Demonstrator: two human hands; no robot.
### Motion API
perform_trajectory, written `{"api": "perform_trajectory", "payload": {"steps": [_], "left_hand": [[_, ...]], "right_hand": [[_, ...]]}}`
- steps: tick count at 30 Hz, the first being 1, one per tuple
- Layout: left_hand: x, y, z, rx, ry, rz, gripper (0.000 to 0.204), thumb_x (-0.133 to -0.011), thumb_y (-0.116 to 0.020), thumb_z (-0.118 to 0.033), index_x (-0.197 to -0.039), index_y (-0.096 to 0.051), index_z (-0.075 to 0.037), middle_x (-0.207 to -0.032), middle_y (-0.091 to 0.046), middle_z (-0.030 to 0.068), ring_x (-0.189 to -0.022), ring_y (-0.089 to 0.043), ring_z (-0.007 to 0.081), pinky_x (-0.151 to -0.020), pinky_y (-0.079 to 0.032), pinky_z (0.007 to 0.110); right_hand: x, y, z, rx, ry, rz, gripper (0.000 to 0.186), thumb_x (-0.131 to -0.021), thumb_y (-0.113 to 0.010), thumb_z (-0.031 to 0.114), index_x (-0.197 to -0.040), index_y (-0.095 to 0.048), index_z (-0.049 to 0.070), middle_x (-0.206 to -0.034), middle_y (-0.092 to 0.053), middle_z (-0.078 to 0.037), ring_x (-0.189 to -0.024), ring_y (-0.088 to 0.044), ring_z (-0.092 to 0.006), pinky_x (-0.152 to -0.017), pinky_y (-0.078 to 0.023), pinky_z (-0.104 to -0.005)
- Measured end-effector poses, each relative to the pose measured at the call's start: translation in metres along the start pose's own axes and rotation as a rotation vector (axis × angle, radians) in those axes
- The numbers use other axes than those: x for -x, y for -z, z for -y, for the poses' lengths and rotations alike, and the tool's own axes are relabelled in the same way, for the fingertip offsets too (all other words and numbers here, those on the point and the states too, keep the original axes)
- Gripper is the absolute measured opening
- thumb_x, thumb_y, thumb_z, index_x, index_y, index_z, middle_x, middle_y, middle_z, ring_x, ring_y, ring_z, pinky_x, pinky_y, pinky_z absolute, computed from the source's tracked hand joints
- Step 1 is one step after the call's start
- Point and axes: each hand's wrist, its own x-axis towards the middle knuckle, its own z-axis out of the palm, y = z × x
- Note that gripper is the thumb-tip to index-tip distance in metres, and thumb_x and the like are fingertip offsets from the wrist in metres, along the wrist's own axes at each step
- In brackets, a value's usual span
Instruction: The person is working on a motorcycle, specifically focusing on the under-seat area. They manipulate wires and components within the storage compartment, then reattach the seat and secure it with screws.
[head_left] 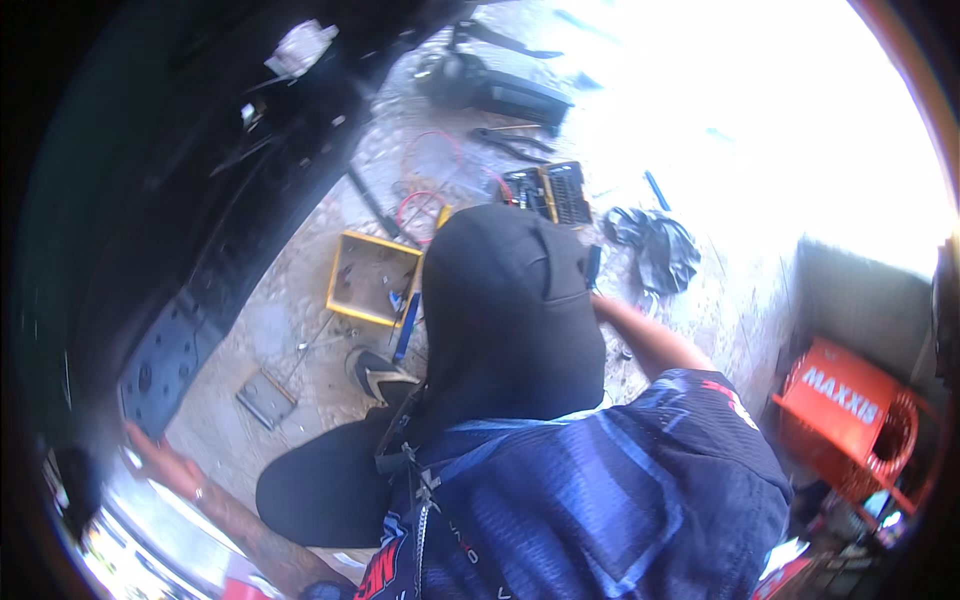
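My left hand (160,460) reaches to the lower edge of a large dark panel (260,160), beside its dotted grey lower section (162,365); the blurred fingers seem to touch it, but their grip is unclear. My right hand (603,305) is mostly hidden behind my black-clad knee (510,300), next to a small dark object (592,265); its fingers are not visible. A yellow-rimmed tray (344,240) holding small items lies on the floor between the panel and my knee, with a blue tool (407,328) along its side.
An open tool case (565,192), red cable or hose (420,193), crumpled dark bag or cloth (665,250) and black parts (515,98) lie on the speckled floor (265,340). A flat dark item (265,398) lies lower left. An orange metal stand (830,385) is at right.
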Motion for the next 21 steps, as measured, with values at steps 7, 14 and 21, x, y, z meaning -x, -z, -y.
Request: {"api": "perform_trajectory", "payload": {"steps": [7,14,21], "left_hand": [[-0.014,-0.008,-0.003,0.048,-0.047,-0.032,0.044,-0.092,-0.080,-0.017,-0.120,-0.061,0.011,-0.121,-0.068,0.0225,-0.111,-0.069,0.0328,-0.095,-0.057,0.044],[-0.031,-0.006,0.018,0.136,-0.058,-0.049,0.039,-0.093,-0.077,-0.018,-0.119,-0.063,0.008,-0.121,-0.069,0.0173,-0.109,-0.069,0.0278,-0.089,-0.057,0.041],[-0.062,0.019,0.061,0.047,-0.067,0.236,0.061,-0.107,-0.050,-0.042,-0.157,-0.043,-0.006,-0.164,-0.040,0.0102,-0.155,-0.030,0.0253,-0.127,-0.018,0.051]], "right_hand": [[0.086,-0.184,-0.064,-0.329,-0.316,0.114,0.052,-0.096,-0.068,0.052,-0.125,-0.072,0.009,-0.100,-0.077,-0.015,-0.094,-0.074,-0.0284,-0.087,-0.057,-0.0399],[0.107,-0.184,-0.051,-0.454,-0.315,-0.041,0.051,-0.096,-0.068,0.049,-0.128,-0.070,0.009,-0.103,-0.076,-0.016,-0.094,-0.074,-0.0286,-0.087,-0.056,-0.0404],[0.063,-0.086,-0.117,-0.240,-0.153,-0.752,0.051,-0.097,-0.068,0.047,-0.131,-0.068,0.009,-0.106,-0.076,-0.016,-0.095,-0.073,-0.0288,-0.087,-0.056,-0.0408]]}}
